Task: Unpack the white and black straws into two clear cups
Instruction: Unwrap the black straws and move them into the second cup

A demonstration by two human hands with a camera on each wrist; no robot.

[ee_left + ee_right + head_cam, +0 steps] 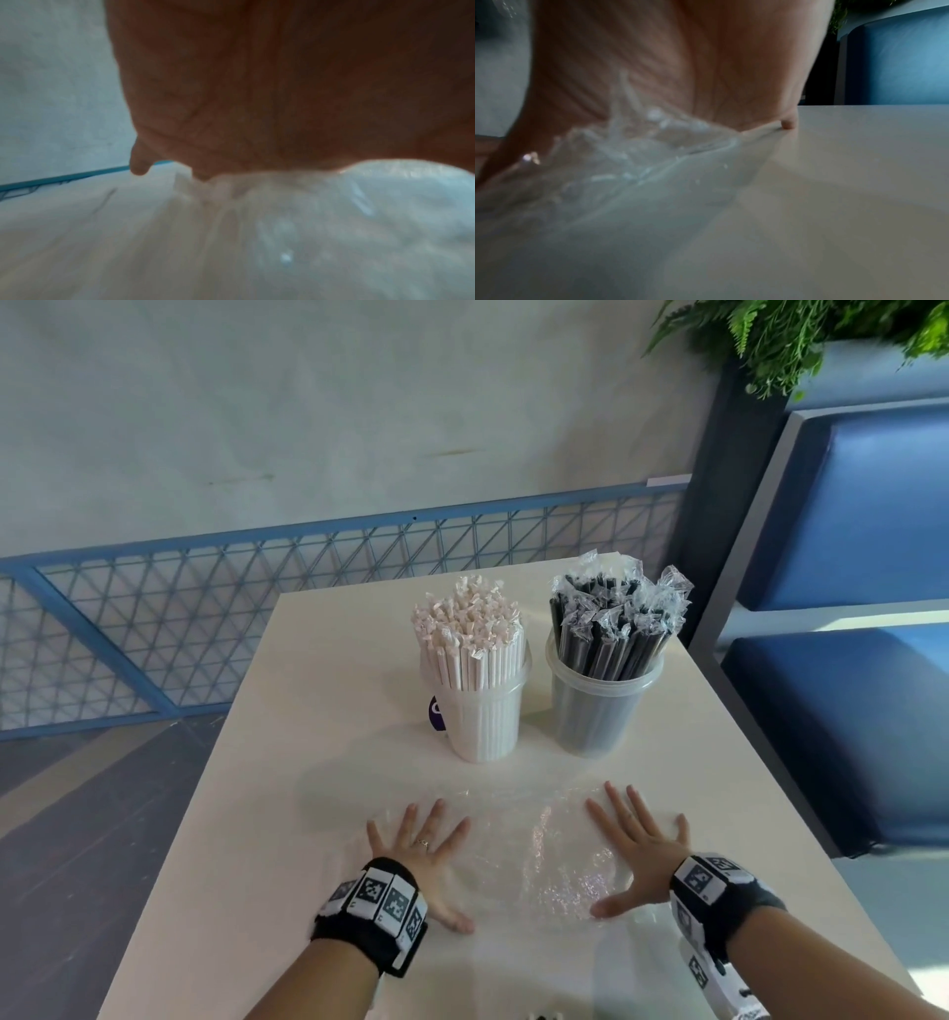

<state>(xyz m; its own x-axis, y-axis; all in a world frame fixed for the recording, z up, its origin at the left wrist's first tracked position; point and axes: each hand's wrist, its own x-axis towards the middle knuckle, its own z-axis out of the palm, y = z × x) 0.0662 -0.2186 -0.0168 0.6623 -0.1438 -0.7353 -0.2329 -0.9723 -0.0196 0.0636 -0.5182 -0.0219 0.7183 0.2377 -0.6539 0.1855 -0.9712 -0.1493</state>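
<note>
Both hands, the left hand (pixel 426 850) and right hand (pixel 637 845), lie flat with fingers spread on an empty clear wrapper (pixel 529 855) low in the frame, while white straws (pixel 470 634) and black straws (pixel 611 629) stand upright in two clear cups (pixel 482 726) directly above, at the centre of the surface (pixel 287 814).

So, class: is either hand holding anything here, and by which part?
Nothing is gripped. The left hand and right hand press flat, fingers spread, on opposite ends of the crinkled clear plastic wrapper.

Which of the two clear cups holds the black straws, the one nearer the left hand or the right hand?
The cup on the right, nearer the right hand, holds the black straws. The other cup holds white straws.
</note>
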